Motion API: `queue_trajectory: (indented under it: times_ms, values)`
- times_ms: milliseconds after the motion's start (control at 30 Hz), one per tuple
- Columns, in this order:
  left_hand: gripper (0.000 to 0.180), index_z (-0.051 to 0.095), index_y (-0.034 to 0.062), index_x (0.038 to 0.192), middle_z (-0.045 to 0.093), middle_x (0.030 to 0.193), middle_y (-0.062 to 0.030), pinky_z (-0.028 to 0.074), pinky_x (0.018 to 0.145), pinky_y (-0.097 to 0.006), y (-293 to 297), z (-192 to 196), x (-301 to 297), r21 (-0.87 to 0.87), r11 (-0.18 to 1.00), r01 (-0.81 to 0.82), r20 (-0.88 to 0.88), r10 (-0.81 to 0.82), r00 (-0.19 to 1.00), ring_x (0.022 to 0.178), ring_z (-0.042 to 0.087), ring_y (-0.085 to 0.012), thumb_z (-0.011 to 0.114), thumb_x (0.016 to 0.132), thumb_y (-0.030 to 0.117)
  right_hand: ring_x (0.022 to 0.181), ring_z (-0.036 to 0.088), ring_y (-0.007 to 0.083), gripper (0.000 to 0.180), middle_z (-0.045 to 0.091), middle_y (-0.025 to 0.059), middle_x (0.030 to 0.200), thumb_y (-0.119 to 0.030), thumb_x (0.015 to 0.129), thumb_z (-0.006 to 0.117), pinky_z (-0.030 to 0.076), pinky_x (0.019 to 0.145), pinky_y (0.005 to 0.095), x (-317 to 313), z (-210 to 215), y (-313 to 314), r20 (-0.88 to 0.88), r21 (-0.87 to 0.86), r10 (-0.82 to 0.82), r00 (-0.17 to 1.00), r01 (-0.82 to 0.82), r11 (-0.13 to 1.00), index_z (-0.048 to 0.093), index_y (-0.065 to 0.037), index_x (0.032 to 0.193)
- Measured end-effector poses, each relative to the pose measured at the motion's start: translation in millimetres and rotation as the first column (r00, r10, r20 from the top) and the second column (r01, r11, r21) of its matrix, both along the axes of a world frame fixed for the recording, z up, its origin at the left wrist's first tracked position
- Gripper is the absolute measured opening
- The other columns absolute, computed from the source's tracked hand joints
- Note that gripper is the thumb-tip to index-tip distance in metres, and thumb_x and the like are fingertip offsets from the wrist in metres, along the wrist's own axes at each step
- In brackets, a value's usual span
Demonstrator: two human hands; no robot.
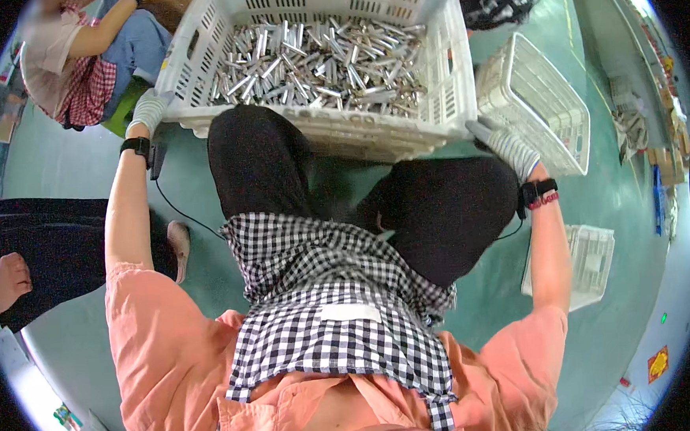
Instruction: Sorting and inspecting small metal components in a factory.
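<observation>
A large white plastic crate (pixel 453 67) stands in front of my knees. Inside it lies a heap of small silvery metal tubes (pixel 328 62). My left hand (pixel 149 111), in a striped work glove, grips the crate's near left corner. At the near right corner my right hand (pixel 508 145) has its grey-tipped glove fingers closed against the crate's edge. Both arms are spread wide, and the undersides of the fingers are hidden. The crate appears to rest on another one, partly hidden below its near edge.
An empty white crate (pixel 539 101) lies tilted beside my right hand, and another crate (pixel 589 264) is on the floor behind it. A seated person (pixel 106 56) is at the far left. Someone's dark-clothed legs (pixel 55 249) are at my left. Cables hang from both wrists.
</observation>
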State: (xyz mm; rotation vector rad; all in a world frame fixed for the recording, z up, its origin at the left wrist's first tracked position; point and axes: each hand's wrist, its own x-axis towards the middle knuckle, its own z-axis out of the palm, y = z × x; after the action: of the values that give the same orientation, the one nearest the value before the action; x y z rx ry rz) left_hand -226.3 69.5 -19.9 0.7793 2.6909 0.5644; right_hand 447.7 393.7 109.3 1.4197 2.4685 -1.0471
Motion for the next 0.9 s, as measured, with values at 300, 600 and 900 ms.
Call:
queue_trajectory:
  times_ms: [300, 600, 900]
  values:
    - [0.059, 0.068, -0.0015, 0.121, 0.072, 0.108, -0.0252, 0.054, 0.086, -0.043, 24.1, 3.2, 18.4, 0.023, 0.999, -0.033, 0.051, 0.032, 0.998, 0.098, 0.07, -0.0404, 0.076, 0.08, 0.04, 0.119, 0.063, 0.0336, 0.065, 0.068, 0.0234, 0.124, -0.052, 0.098, 0.055, 0.045, 0.104, 0.0405, -6.2, -25.8, 22.2, 0.069, 0.061, 0.085, 0.994, -0.09, 0.994, 0.06, 0.001, 0.133]
    - [0.052, 0.068, -0.0001, 0.118, 0.073, 0.099, -0.0231, 0.055, 0.08, -0.043, -2.8, -12.6, -3.4, 0.115, 0.988, -0.101, 0.077, 0.093, 0.993, 0.088, 0.072, -0.0361, 0.079, 0.08, 0.034, 0.113, 0.064, 0.0412, 0.054, 0.069, 0.0284, 0.117, -0.045, 0.101, 0.049, 0.047, 0.099, 0.0452, -37.6, -17.4, 22.7, 0.211, -0.042, 0.17, 0.962, -0.165, 0.985, 0.063, 0.001, 0.126]
    - [0.044, 0.07, 0.0013, 0.116, 0.074, 0.097, -0.0158, 0.053, 0.08, -0.038, 34.4, -12.9, 30.5, 0.17, 0.985, 0.006, 0.073, -0.019, 0.997, 0.081, 0.067, -0.0253, 0.073, 0.084, 0.031, 0.127, 0.057, 0.029, 0.054, 0.064, 0.017, 0.132, -0.042, 0.103, 0.05, 0.039, 0.111, 0.038, -3.9, -50.2, 33.5, -0.019, -0.049, 0.101, 0.995, -0.101, 0.994, 0.057, 0.001, 0.135]
